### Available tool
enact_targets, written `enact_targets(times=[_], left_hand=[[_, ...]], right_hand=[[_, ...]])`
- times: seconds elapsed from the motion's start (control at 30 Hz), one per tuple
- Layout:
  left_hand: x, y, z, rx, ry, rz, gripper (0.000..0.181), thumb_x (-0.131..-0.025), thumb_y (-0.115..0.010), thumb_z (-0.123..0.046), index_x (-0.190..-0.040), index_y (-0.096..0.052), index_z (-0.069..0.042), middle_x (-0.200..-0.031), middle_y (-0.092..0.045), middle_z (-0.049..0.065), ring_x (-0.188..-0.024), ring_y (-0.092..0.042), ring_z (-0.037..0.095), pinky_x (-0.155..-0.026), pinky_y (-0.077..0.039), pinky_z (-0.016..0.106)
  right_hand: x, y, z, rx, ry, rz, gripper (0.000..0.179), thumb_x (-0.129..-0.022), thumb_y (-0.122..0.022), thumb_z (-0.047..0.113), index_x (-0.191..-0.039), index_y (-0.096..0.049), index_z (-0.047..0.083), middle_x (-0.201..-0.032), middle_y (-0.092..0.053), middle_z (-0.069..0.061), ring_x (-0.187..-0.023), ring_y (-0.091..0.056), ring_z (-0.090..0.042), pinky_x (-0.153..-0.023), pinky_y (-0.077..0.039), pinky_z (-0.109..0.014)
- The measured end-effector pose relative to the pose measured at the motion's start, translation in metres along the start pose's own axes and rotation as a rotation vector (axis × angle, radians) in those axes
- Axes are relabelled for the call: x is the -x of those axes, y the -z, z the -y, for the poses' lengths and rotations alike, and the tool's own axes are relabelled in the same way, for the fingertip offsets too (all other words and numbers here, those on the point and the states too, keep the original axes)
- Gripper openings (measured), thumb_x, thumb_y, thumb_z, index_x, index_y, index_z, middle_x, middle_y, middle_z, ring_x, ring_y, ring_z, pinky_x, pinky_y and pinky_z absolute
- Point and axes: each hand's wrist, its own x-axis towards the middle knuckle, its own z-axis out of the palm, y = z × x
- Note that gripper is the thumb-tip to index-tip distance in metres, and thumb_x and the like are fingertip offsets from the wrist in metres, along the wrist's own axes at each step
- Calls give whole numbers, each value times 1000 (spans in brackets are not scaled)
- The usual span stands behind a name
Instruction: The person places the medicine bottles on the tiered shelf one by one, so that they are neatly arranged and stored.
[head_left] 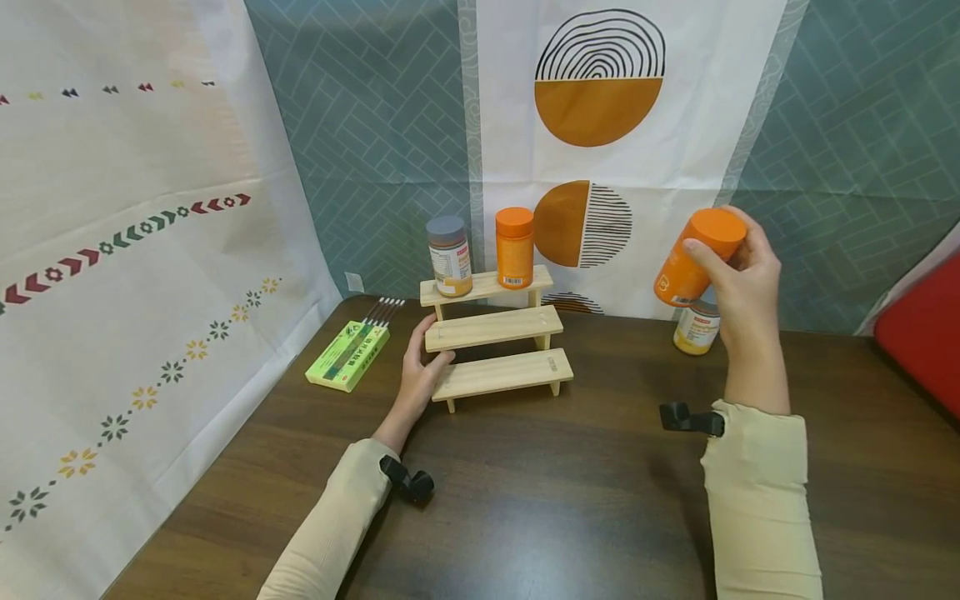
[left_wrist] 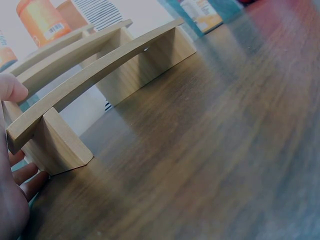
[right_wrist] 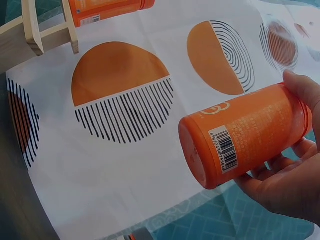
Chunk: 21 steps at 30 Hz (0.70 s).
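My right hand (head_left: 750,279) grips an orange bottle (head_left: 686,265) around its upper part, near the lid, and holds it tilted in the air. Its base and barcode face the camera in the right wrist view. My left hand (head_left: 422,367) holds the left end of a three-tier wooden stand (head_left: 498,329), thumb by the steps and other fingers at the side support. Upright on the top tier are a grey-lidded jar (head_left: 450,258) at the left and a second orange bottle (head_left: 514,250) to its right. The two lower tiers are bare.
Behind the raised bottle, a white-and-yellow labelled jar (head_left: 697,329) stands on the dark wooden table (head_left: 525,500), partly hidden. A green box (head_left: 347,357) with several thin brown sticks lies left of the stand. Patterned cloths hang behind and at left; a red object (head_left: 922,325) is far right.
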Motion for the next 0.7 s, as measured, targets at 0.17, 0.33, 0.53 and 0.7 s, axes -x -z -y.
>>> enact_targets(times=[0.17,0.33,0.53,0.7], left_hand=[[-1,-1,1,-2,3,0,68,-88,-55,6,-150,-33,-11,-152,-35,23,-129,-43,26,-100,-36,19],[-2,-1,1,4,1,-2,68,-88,-54,7,-150,-33,-10,-151,-35,23,-128,-43,25,-98,-36,17],[-1,-1,1,2,8,-9,68,-88,-55,6,-150,-33,-9,-153,-36,18,-131,-42,26,-97,-37,15],[1,-1,-1,-15,22,-18,68,-87,-56,6,-150,-34,-10,-152,-38,13,-131,-42,25,-98,-36,15]], right_hand=[[1,-5,-1,14,-8,33,57,-84,-74,8,-136,-54,15,-113,-63,8,-106,-54,-10,-108,-39,-32],[2,-10,-4,8,-21,80,58,-85,-73,8,-138,-51,16,-115,-62,9,-108,-55,-9,-111,-37,-32],[5,-20,-11,53,-27,122,55,-86,-72,9,-137,-51,16,-114,-61,9,-107,-54,-10,-108,-38,-33],[8,-33,-15,168,-19,174,57,-88,-71,16,-140,-49,15,-113,-60,12,-107,-53,-9,-108,-39,-37]])
